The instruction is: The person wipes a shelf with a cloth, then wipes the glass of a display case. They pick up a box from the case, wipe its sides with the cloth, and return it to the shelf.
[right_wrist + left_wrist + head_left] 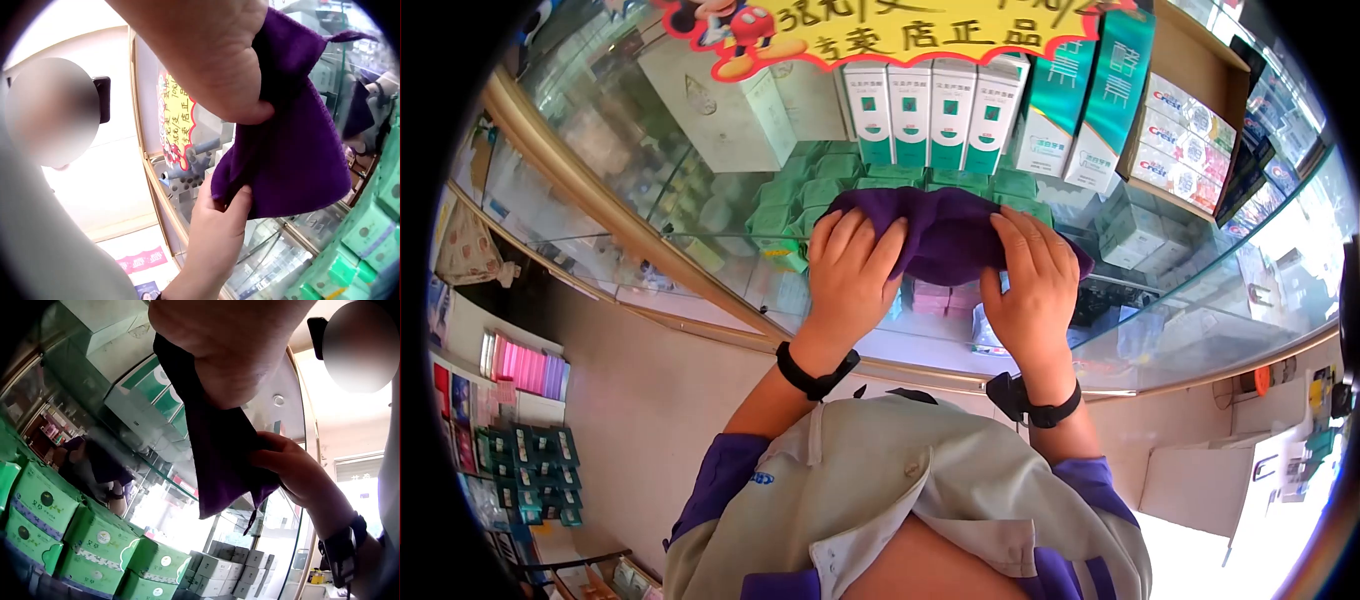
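A purple cloth is bunched between both hands above the glass counter in the head view. The left hand grips its left part, fingers bent over the top. At its right part, the right hand holds it with fingers over the cloth and thumb below. In the left wrist view the cloth hangs down in folds, with the right hand pinching its edge. The right wrist view shows the cloth draping wide, its lower edge pinched by the left hand.
Green packs fill the case under the cloth. White-and-green boxes, teal boxes and a carton of toothpaste boxes stand behind. A yellow sign is at the top. The counter has a gold-coloured frame.
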{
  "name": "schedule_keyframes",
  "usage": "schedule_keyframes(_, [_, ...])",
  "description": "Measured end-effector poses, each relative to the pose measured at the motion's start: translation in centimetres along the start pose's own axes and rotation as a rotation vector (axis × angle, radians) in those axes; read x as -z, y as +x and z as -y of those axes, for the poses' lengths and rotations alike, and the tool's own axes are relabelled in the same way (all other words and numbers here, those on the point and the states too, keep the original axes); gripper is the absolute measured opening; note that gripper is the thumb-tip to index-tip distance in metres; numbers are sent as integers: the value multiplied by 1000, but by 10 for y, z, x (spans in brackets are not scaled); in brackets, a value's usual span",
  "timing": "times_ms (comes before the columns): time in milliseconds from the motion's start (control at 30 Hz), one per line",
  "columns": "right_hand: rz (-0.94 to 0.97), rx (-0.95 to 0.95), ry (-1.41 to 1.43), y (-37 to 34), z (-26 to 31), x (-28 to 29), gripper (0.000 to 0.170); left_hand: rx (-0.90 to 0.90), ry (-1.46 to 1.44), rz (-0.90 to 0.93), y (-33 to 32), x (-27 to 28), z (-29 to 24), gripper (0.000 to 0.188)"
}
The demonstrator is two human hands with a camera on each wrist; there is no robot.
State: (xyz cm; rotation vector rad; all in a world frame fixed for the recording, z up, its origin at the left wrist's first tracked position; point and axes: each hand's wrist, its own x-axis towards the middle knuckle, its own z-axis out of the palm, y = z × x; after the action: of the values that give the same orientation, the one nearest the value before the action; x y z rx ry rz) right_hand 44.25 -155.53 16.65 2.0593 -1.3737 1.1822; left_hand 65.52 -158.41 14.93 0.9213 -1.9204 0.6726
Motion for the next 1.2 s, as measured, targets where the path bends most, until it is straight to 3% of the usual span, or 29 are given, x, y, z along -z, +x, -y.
schedule_keyframes(67, [8,19,-24,3,6,-4,48,-58,-53,35,0,7,8,52])
schedule_keyframes(267, [-17,103,-60,17,47,-42,45,89,70,129,-18,39,44,53])
schedule_keyframes(433, [-84,216,-18,25,83,-73,37,117,158,13,-44,53,82,46])
schedule_keyframes(600, [-55,253,103,22,75,-61,38,151,115,72,-35,53,67,46])
schedule_keyframes(700, [15,98,61,10,60,-40,44,89,-46,271,-17,43,38,40])
schedule_keyframes(733, [21,34,20,6,52,-34,45,-28,-3,187,-20,32,29,38])
schedule_keyframes(833, [-62,-74,-196,-4,35,-27,46,-143,-236,21,-8,20,16,38])
schedule_keyframes(1000, [-59,-144,-336,-1,52,-36,47,-211,-334,23,-3,13,43,38])
schedule_keyframes(1200, [35,-77,-293,17,107,-57,50,-134,-347,94,-22,50,96,44])
